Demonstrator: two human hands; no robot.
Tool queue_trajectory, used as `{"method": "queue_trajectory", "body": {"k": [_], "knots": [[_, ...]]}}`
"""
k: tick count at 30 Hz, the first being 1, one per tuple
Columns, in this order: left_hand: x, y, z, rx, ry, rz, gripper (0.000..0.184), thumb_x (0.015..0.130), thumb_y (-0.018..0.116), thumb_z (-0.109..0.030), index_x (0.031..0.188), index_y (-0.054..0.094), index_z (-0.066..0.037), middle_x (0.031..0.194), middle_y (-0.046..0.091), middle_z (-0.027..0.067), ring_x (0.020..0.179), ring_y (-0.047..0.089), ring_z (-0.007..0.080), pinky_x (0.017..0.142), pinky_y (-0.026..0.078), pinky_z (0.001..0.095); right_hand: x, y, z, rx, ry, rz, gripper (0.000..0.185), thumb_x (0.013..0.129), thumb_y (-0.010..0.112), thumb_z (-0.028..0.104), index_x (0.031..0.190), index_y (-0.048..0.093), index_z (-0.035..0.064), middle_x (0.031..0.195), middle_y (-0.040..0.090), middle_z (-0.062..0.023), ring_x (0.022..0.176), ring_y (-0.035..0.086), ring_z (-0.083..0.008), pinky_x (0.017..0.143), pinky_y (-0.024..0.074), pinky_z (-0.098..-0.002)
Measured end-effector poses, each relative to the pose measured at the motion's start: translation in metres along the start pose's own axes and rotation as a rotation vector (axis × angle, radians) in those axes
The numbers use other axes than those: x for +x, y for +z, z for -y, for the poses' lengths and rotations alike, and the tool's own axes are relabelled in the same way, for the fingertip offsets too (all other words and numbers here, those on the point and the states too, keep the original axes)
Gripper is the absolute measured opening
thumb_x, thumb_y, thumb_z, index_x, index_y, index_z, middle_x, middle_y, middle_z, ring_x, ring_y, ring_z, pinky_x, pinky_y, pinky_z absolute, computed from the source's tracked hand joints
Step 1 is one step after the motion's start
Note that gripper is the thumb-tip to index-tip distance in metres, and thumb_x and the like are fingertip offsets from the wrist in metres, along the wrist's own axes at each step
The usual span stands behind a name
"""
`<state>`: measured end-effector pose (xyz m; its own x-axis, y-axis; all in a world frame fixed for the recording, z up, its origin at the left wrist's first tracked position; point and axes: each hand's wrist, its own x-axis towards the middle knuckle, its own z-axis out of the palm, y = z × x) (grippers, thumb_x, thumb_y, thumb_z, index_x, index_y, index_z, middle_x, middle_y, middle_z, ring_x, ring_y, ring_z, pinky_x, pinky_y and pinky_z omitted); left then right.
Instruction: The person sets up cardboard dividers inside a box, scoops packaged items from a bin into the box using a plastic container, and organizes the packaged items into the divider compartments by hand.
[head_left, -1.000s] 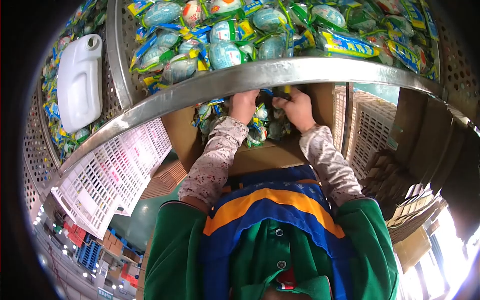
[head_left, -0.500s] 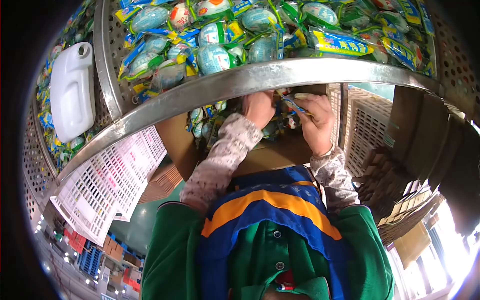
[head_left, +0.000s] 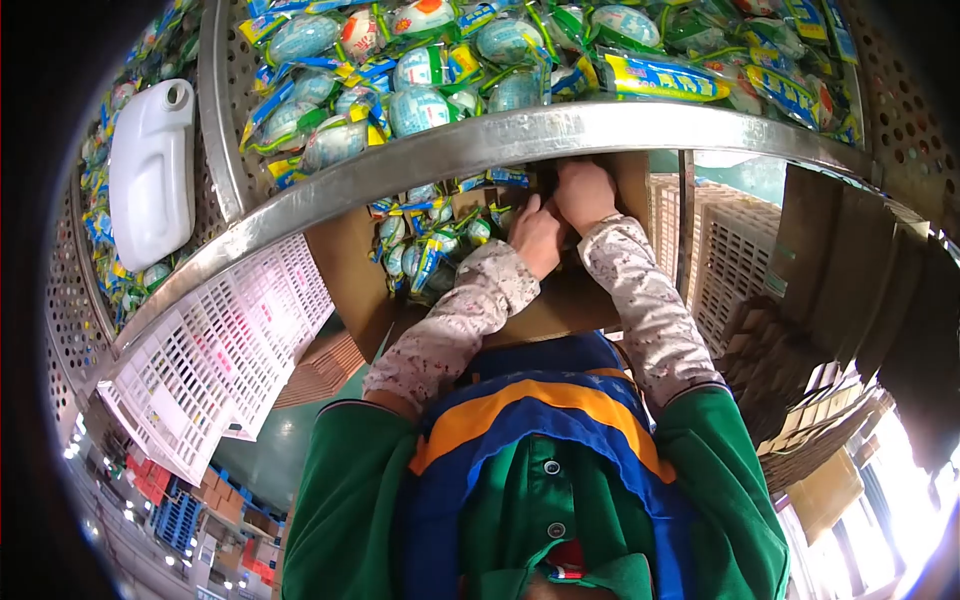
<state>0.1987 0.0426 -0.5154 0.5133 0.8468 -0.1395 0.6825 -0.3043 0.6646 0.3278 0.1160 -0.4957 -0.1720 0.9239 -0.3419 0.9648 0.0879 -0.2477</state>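
Below the steel table edge stands an open cardboard box [head_left: 343, 268], with several wrapped egg-shaped packets [head_left: 440, 242] lying in its left part. Both hands reach into its right half. My left hand [head_left: 538, 240] has its fingers bent together beside the right wrist; whatever they hold, if anything, is hidden. Close by and farther in, my right hand [head_left: 585, 195] shows only its back, its fingers lost in the dark under the rim. The two hands nearly touch.
A metal rim [head_left: 560, 130] crosses above the box, bordering a perforated table heaped with wrapped packets [head_left: 420, 112]. A white plastic jug [head_left: 152, 180] lies at left. Plastic crates [head_left: 225, 350] flank the box, and stacked cardboard [head_left: 830, 260] stands at right.
My right hand, which pinched a small packet upright, has moved left and deeper into the box. My left hand has drawn slightly back and right. More packets at left are uncovered.
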Motion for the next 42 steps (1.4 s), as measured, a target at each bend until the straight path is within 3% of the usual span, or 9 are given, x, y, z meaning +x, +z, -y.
{"method": "queue_trajectory", "body": {"k": [6, 14, 19, 21, 26, 30, 36, 39, 42], "knots": [[-0.05, -0.078, -0.003, 0.185, -0.27, -0.186, 0.058, 0.074, 0.073, -0.011, 0.13, 0.058, -0.015, 0.121, 0.057, 0.011, 0.107, 0.054, 0.0324, 0.09, 0.041, 0.0461, -0.038, -0.062, 0.014, 0.159, -0.041, -0.102, 0.039, 0.077, 0.075, 0.021, 0.112, 0.066, 0.0063, 0.118, 0.063, -0.0176, 0.096, 0.065, -0.0365, 0.08, 0.0542, -0.0471], [-0.056, -0.084, 0.031, 0.174, -0.339, 0.033, 0.05, 0.074, 0.081, -0.02, 0.118, 0.063, -0.006, 0.112, 0.06, 0.0143, 0.106, 0.057, 0.0333, 0.088, 0.044, 0.0465, -0.049, -0.004, 0.049, 0.131, -0.291, 0.128, 0.071, 0.062, 0.085, 0.028, 0.126, 0.061, 0.0091, 0.112, 0.063, -0.0192, 0.105, 0.06, -0.0388, 0.095, 0.0473, -0.047], [-0.069, -0.079, 0.036, -0.119, -0.467, 0.064, 0.045, 0.074, 0.082, -0.02, 0.112, 0.063, -0.005, 0.109, 0.058, 0.0189, 0.097, 0.061, 0.0415, 0.081, 0.049, 0.0501, -0.04, 0.009, 0.016, 0.478, -0.223, -0.041, 0.043, 0.061, 0.08, 0.016, 0.101, 0.071, 0.0031, 0.095, 0.066, -0.0175, 0.091, 0.064, -0.0393, 0.08, 0.0536, -0.0451], [-0.071, -0.082, 0.04, -0.149, -0.428, 0.09, 0.04, 0.075, 0.082, -0.021, 0.108, 0.065, -0.006, 0.107, 0.058, 0.0183, 0.098, 0.061, 0.0402, 0.082, 0.049, 0.0494, -0.042, 0.002, 0.003, 0.633, -0.128, -0.078, 0.027, 0.072, 0.074, 0.0, 0.099, 0.07, -0.0003, 0.093, 0.07, -0.0155, 0.083, 0.07, -0.0281, 0.074, 0.0561, -0.0352], [-0.059, -0.085, 0.028, -0.076, -0.534, 0.039, 0.046, 0.082, 0.076, -0.035, 0.115, 0.061, -0.007, 0.103, 0.063, 0.019, 0.095, 0.063, 0.0397, 0.081, 0.051, 0.0469, -0.036, -0.007, 0.004, 0.826, 0.006, -0.115, 0.019, 0.079, 0.073, -0.002, 0.097, 0.069, -0.0012, 0.085, 0.072, -0.0088, 0.077, 0.067, -0.0119, 0.07, 0.0552, -0.0278], [-0.034, -0.082, 0.025, -0.041, -0.633, -0.048, 0.041, 0.084, 0.074, -0.036, 0.112, 0.061, -0.008, 0.081, 0.069, 0.0191, 0.082, 0.067, 0.0404, 0.075, 0.051, 0.051, -0.032, -0.007, 0.007, 0.839, 0.067, -0.128, 0.017, 0.08, 0.072, -0.003, 0.097, 0.068, -0.002, 0.085, 0.071, -0.0073, 0.077, 0.067, -0.0122, 0.07, 0.055, -0.0268], [-0.032, -0.06, 0.023, -0.098, -0.483, -0.103, 0.03, 0.073, 0.081, -0.023, 0.094, 0.065, -0.01, 0.1, 0.066, 0.0133, 0.097, 0.058, 0.037, 0.082, 0.046, 0.0462, -0.024, -0.009, 0.016, 1.48, 0.385, -0.312, 0.014, 0.076, 0.071, -0.005, 0.089, 0.067, -0.0036, 0.078, 0.07, -0.008, 0.065, 0.066, -0.0137, 0.064, 0.0548, -0.0299], [-0.044, -0.058, 0.016, -0.127, -0.446, -0.117, 0.031, 0.071, 0.082, -0.022, 0.095, 0.066, -0.011, 0.1, 0.067, 0.0116, 0.1, 0.057, 0.0357, 0.085, 0.044, 0.0454, -0.007, 0.03, 0.013, 1.2, 0.349, -0.237, 0.011, 0.072, 0.071, -0.002, 0.082, 0.068, -0.0013, 0.074, 0.069, -0.0099, 0.065, 0.067, -0.0161, 0.063, 0.0542, -0.0313], [-0.052, -0.067, 0.009, -0.022, -0.408, -0.039, 0.033, 0.072, 0.082, -0.027, 0.096, 0.067, -0.011, 0.095, 0.069, 0.0126, 0.097, 0.059, 0.0349, 0.082, 0.045, 0.0465, 0.003, 0.062, 0.022, 0.707, 0.121, -0.364, 0.015, 0.061, 0.072, 0.004, 0.076, 0.069, 0.0041, 0.078, 0.066, -0.0179, 0.074, 0.065, -0.0358, 0.068, 0.0527, -0.0428]]}}
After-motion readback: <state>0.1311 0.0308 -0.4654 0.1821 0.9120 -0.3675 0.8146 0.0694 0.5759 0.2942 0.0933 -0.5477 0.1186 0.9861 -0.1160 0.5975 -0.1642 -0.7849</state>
